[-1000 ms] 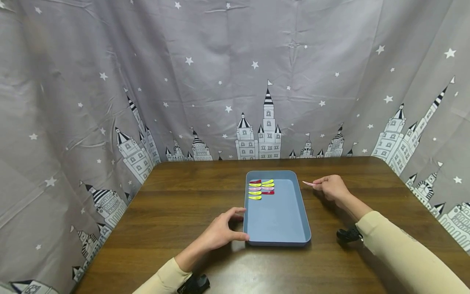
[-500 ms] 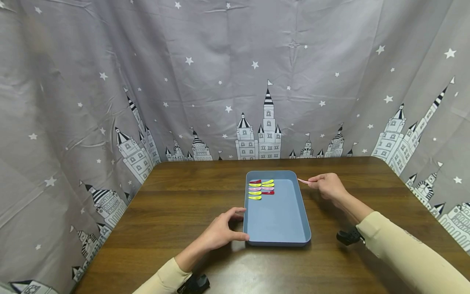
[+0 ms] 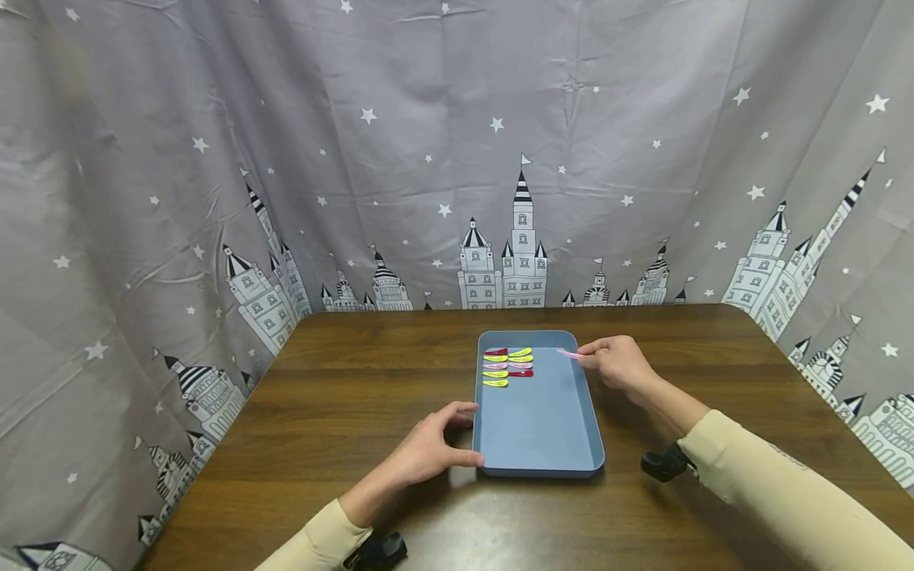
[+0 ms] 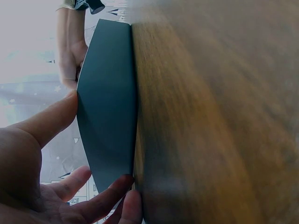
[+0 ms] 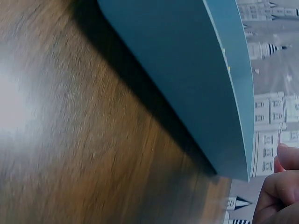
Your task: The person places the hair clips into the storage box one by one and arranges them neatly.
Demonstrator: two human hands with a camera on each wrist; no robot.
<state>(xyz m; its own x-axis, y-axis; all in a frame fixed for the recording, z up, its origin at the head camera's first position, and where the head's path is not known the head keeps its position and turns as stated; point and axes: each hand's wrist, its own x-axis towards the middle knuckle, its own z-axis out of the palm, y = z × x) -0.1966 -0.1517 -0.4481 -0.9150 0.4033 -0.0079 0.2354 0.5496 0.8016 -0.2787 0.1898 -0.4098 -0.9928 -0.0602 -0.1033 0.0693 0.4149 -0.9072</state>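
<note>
A blue-grey tray [image 3: 543,428] lies lengthwise on the table. In its far left part, several snap hair clips form two columns: red [image 3: 497,352], yellow [image 3: 496,384] and pink ones. My right hand [image 3: 620,362] pinches a pink hair clip [image 3: 568,354] by one end, above the inside of the tray near its far right corner. In the right wrist view only that hand's curled fingers [image 5: 276,196] show, and the clip is hardly visible. My left hand [image 3: 428,449] rests spread against the tray's left side, thumb at the rim near the front corner.
The tray stands on a brown wooden table [image 3: 357,357]. A grey curtain [image 3: 400,159] with printed castles and stars hangs behind and at both sides. Dark wrist devices sit below both forearms.
My right hand has moved left with the pink hair clip, from beside the tray to over its far right edge. The left hand and the tray stay where they were.
</note>
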